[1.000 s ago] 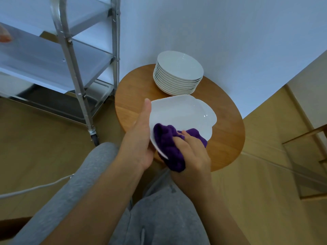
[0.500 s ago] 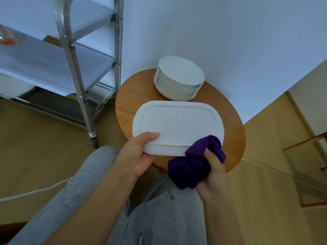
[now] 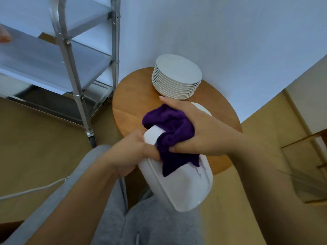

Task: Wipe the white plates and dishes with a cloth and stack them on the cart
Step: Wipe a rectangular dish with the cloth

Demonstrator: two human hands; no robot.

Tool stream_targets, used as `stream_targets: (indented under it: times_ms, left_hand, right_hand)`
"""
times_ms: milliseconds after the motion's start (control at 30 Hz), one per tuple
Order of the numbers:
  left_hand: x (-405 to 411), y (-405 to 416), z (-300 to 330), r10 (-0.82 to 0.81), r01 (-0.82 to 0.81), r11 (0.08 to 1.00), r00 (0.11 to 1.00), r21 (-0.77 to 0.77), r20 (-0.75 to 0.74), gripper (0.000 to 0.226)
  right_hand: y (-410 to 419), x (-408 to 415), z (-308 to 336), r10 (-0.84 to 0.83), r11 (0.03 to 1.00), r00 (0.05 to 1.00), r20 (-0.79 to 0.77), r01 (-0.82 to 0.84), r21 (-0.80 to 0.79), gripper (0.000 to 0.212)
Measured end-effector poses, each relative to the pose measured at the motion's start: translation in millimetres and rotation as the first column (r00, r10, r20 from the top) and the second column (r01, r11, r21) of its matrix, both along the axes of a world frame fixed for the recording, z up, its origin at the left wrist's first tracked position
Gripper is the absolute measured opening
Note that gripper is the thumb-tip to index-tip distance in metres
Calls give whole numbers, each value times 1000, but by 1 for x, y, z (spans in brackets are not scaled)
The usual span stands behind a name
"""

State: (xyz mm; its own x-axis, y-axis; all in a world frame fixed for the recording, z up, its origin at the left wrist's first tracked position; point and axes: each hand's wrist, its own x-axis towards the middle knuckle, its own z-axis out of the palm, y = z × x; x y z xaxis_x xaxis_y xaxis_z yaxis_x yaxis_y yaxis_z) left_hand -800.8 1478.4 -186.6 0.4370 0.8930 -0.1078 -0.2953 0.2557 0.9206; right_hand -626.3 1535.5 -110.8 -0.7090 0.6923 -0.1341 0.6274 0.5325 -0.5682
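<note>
I hold a white rectangular dish (image 3: 184, 188) over my lap, its underside facing me and its long side running away from me. My left hand (image 3: 129, 154) grips its left edge. My right hand (image 3: 192, 128) clutches a purple cloth (image 3: 169, 135) and presses it onto the dish's upper part. A stack of several white round plates (image 3: 177, 76) stands at the back of the small round wooden table (image 3: 131, 103). The metal cart (image 3: 70, 55) stands to the left, its shelves bare where visible.
A white wall rises right behind the table. The cart's caster (image 3: 92, 138) rests on the wooden floor near my left knee. A white cable (image 3: 31, 190) lies on the floor at left. Wooden furniture legs (image 3: 306, 138) show at far right.
The dish has turned from lying crosswise to pointing away from me and has come lower, over my lap. My right hand has brought the cloth from the dish's lower right corner onto its upper part.
</note>
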Motion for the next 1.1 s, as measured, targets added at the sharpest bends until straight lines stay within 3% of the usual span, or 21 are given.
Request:
stream_targets:
  times_ms: [133, 367, 500, 567, 633, 767, 900, 967, 1033, 1100]
  left_hand:
    - [-14, -3, -1, 36, -34, 998, 999, 45, -35, 47]
    - [-11, -2, 1, 16, -24, 998, 991, 56, 134, 41]
    - [-20, 0, 3, 257, -261, 965, 921, -25, 291, 45]
    - [-22, 0, 5, 339, -354, 935, 884, -14, 322, 42]
    - [-18, -2, 6, 360, -376, 927, 875, -15, 323, 41]
    - [-8, -2, 3, 454, -447, 888, 820, -106, 347, 38]
    - [10, -1, 0, 588, -522, 809, 698, -271, 409, 39]
    - [19, 0, 2, 614, -548, 789, 674, -278, 411, 37]
    - [21, 1, 5, 574, -532, 817, 705, -225, 418, 34]
    - [11, 3, 5, 487, -453, 872, 758, -187, 434, 30]
  right_hand:
    - [4, -5, -6, -80, 975, 989, -127, 51, -215, 92]
    - [4, 7, -3, -155, 952, 952, -264, 72, -298, 87]
    - [-1, 31, -12, -277, 932, 899, -339, 166, -323, 78]
    - [-7, 39, -25, -387, 901, 829, -404, 247, -358, 82]
    - [-16, 40, -45, -510, 853, 699, -502, 335, -401, 87]
    - [-35, 32, -73, -727, 662, 275, -629, 525, -535, 92]
    - [-50, 8, -89, -786, 401, -166, -595, 596, -696, 96]
    - [-58, -10, -95, -743, 337, -344, -574, 548, -765, 89]
    - [-58, -18, -93, -672, 327, -461, -579, 517, -791, 84]
    - [-49, -9, -84, -656, 394, -426, -623, 511, -764, 76]
